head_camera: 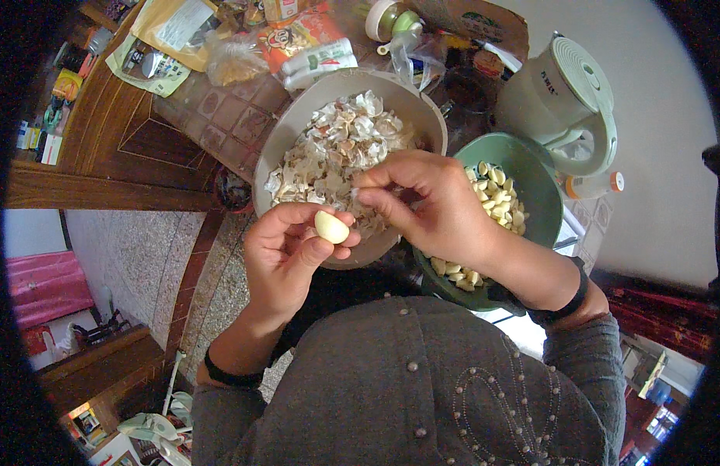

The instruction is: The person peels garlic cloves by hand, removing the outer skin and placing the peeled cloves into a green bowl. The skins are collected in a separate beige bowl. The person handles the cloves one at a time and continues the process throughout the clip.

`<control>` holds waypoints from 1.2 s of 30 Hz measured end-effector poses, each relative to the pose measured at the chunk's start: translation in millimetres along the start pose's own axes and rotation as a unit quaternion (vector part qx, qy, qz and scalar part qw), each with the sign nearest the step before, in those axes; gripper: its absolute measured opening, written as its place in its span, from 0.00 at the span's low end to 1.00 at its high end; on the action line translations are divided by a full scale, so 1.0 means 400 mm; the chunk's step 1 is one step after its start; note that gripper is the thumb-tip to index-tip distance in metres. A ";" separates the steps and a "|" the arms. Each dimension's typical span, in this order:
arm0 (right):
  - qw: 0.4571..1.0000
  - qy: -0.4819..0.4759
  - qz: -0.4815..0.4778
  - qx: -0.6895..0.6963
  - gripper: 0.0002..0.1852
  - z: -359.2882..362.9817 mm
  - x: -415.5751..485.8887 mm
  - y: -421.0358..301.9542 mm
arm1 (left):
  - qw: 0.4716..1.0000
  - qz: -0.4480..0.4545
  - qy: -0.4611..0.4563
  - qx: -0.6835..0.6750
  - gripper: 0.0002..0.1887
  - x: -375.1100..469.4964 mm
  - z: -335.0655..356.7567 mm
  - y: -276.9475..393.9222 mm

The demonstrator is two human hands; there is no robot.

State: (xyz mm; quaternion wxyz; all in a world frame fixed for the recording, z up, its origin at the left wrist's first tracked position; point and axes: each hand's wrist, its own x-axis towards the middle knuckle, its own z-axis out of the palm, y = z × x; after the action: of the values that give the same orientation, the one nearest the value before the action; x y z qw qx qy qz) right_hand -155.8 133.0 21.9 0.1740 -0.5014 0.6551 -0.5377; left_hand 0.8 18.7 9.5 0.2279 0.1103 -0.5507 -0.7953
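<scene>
A peeled garlic clove (331, 228) is pinched between the thumb and fingers of my left hand (281, 256). Just to its right, my right hand (433, 201) has thumb and forefinger together, with a small whitish scrap of garlic skin (355, 192) at the tips. Both hands are over the near part of a large beige bowl (272, 140) that holds a heap of dry garlic skins (348, 131). Behind my right hand and forearm stands a green basin (543, 180) with many pale peeled cloves (500, 198); the forearm hides part of them.
A light green pitcher (549, 87) stands beyond the green basin, with a small orange-capped bottle (593, 185) nearby. Snack packets (302, 38), a white roll pack (319, 63) and a jar (392, 20) crowd the far tabletop (220, 116). A wooden cabinet (162, 134) is at left.
</scene>
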 end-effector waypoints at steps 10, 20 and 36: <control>0.995 -0.021 -0.099 0.022 0.10 -0.040 -0.025 -0.012 | 0.984 0.042 -0.012 0.175 0.16 -0.005 0.006 0.017; 0.973 -0.038 -0.226 -0.002 0.10 -0.029 -0.014 -0.012 | 0.948 0.098 -0.049 0.300 0.16 -0.001 0.005 0.036; 0.980 -0.004 -0.195 0.036 0.13 -0.020 -0.017 -0.016 | 0.996 -0.003 -0.025 0.086 0.15 -0.002 0.018 0.030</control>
State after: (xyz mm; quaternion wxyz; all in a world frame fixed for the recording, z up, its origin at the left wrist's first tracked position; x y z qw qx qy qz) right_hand -156.0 143.4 28.1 0.0859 -0.6149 0.5246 -0.5825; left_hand 1.1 21.6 23.1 0.2010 0.1110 -0.6221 -0.7485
